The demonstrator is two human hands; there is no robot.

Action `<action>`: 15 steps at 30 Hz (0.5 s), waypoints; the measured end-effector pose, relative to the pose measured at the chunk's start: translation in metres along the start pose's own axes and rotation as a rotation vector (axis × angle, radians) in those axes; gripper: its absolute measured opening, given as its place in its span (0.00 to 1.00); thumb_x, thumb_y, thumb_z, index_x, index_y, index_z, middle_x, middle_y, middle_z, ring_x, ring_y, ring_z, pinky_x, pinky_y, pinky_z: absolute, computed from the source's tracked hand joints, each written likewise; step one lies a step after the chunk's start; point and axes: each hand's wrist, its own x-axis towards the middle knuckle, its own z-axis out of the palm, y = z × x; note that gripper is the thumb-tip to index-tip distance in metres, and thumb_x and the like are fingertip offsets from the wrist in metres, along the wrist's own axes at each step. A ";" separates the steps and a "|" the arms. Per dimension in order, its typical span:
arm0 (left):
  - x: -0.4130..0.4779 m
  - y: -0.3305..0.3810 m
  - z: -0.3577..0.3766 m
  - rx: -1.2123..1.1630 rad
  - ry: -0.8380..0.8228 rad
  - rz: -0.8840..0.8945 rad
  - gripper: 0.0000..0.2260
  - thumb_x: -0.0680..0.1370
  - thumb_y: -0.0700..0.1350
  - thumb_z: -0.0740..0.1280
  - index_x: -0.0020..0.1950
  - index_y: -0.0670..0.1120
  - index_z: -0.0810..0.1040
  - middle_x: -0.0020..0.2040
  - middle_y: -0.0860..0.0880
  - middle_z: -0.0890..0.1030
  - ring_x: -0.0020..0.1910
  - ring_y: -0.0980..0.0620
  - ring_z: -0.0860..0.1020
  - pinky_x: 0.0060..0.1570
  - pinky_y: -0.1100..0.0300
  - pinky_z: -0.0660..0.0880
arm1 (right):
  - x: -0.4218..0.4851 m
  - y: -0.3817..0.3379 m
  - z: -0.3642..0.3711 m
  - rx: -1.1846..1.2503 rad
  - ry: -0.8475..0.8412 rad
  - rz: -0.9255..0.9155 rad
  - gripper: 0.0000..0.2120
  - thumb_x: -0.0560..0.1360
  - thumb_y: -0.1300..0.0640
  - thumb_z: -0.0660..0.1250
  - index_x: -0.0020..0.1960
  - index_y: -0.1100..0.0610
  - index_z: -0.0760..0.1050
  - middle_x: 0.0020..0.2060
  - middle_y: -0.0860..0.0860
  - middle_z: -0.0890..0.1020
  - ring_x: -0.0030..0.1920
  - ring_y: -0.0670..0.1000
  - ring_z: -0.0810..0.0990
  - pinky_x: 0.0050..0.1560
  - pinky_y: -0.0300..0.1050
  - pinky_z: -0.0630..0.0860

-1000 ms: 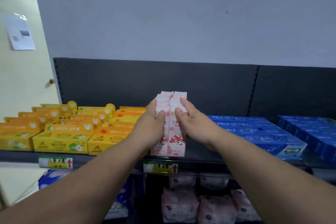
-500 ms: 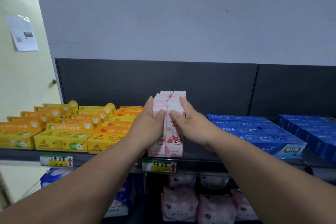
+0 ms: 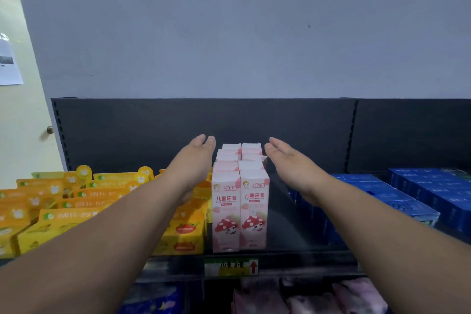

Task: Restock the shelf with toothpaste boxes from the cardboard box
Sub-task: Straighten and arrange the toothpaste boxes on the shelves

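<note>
A shop: a price tag (image 3: 230, 266) fronts a dark shelf (image 3: 300, 239) lined with toothpaste boxes (image 3: 239, 211), yellow boxes (image 3: 76, 201) and blue boxes (image 3: 382, 194).

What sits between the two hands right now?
In the head view, the pink toothpaste boxes, two upright rows on the shelf, stand between the open left hand and right hand; neither hand grips them.

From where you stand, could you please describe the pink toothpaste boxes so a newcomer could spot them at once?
Find the dark shelf under the grey wall. In its middle, between yellow boxes on the left and blue boxes on the right, stand the pink toothpaste boxes in two rows running back. They alone stand upright, with a red mushroom cartoon on each front.
</note>
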 end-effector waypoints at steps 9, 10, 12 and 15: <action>0.067 -0.006 0.014 0.360 -0.284 0.204 0.23 0.83 0.52 0.51 0.79 0.52 0.54 0.78 0.55 0.56 0.76 0.51 0.57 0.71 0.56 0.57 | 0.043 -0.018 0.015 -0.056 -0.049 0.047 0.25 0.83 0.44 0.53 0.79 0.44 0.54 0.75 0.44 0.64 0.71 0.47 0.66 0.59 0.38 0.60; 0.070 -0.007 0.017 0.389 -0.301 0.216 0.23 0.83 0.51 0.51 0.79 0.52 0.54 0.78 0.55 0.55 0.75 0.51 0.58 0.71 0.55 0.57 | 0.047 -0.020 0.018 -0.051 -0.057 0.060 0.26 0.83 0.43 0.53 0.79 0.44 0.52 0.74 0.44 0.65 0.67 0.46 0.70 0.57 0.37 0.63; 0.076 -0.011 0.024 0.455 -0.323 0.281 0.23 0.83 0.52 0.51 0.79 0.52 0.54 0.78 0.55 0.54 0.76 0.50 0.58 0.72 0.54 0.59 | 0.053 -0.021 0.023 -0.023 -0.073 0.090 0.27 0.82 0.43 0.55 0.79 0.43 0.51 0.66 0.43 0.73 0.52 0.42 0.78 0.48 0.36 0.71; 0.075 -0.013 0.032 0.530 -0.395 0.381 0.23 0.83 0.51 0.54 0.78 0.52 0.54 0.78 0.50 0.55 0.76 0.48 0.58 0.72 0.51 0.61 | 0.060 -0.015 0.028 0.026 -0.097 0.123 0.28 0.81 0.46 0.59 0.78 0.40 0.53 0.50 0.42 0.76 0.47 0.51 0.85 0.48 0.47 0.80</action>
